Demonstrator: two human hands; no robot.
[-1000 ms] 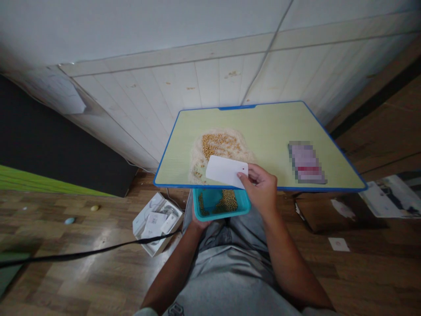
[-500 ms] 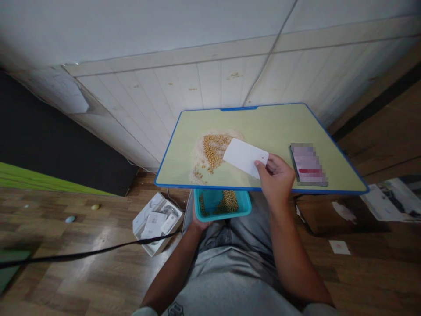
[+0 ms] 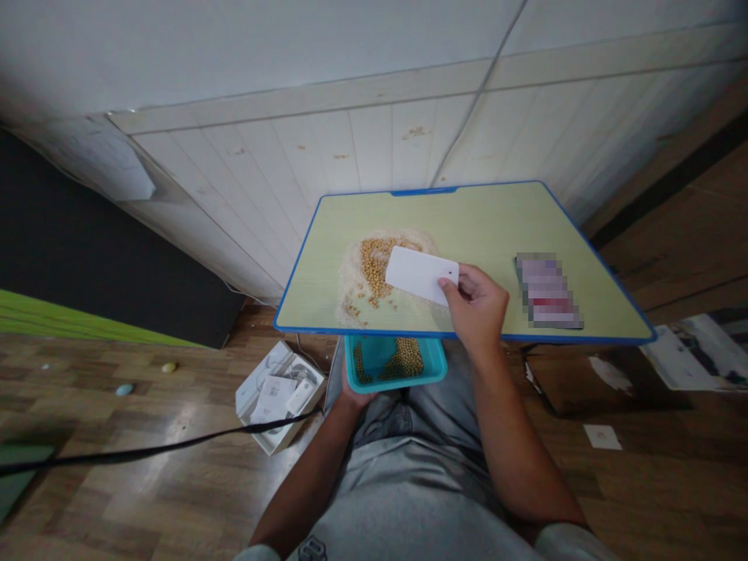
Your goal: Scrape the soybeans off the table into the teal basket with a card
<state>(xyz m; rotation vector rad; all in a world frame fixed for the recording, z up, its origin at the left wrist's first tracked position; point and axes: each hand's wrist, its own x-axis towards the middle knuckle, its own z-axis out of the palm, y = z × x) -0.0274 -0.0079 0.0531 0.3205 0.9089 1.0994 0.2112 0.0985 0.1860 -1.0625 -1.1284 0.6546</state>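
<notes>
My right hand [image 3: 476, 304] pinches a flat white plastic scraper [image 3: 421, 273] by its right end, near a small hole. The scraper's left edge lies against a pile of soybeans [image 3: 374, 269]. Pale rice-like grains [image 3: 349, 280] spread around and under the beans on the yellow-green tabletop [image 3: 479, 222]. Below the table's front edge, my left hand [image 3: 355, 392] grips a turquoise plastic basket [image 3: 397, 385] from its left side, most of the fingers hidden beneath it. Soybeans [image 3: 409, 357] lie in the basket, mostly toward its right side.
On the table's right lies a phone-like flat object [image 3: 548, 292], its face pixelated. An open white box [image 3: 280, 397] with papers and cables stands on the floor at left, a black strap [image 3: 175, 446] crossing it. A brown carton [image 3: 576, 382] sits under the table's right end.
My right hand has moved left with the scraper, pushing its edge farther over the soybeans. A few beans now lie loose in front of the pile. The left hand and basket have stayed put.
</notes>
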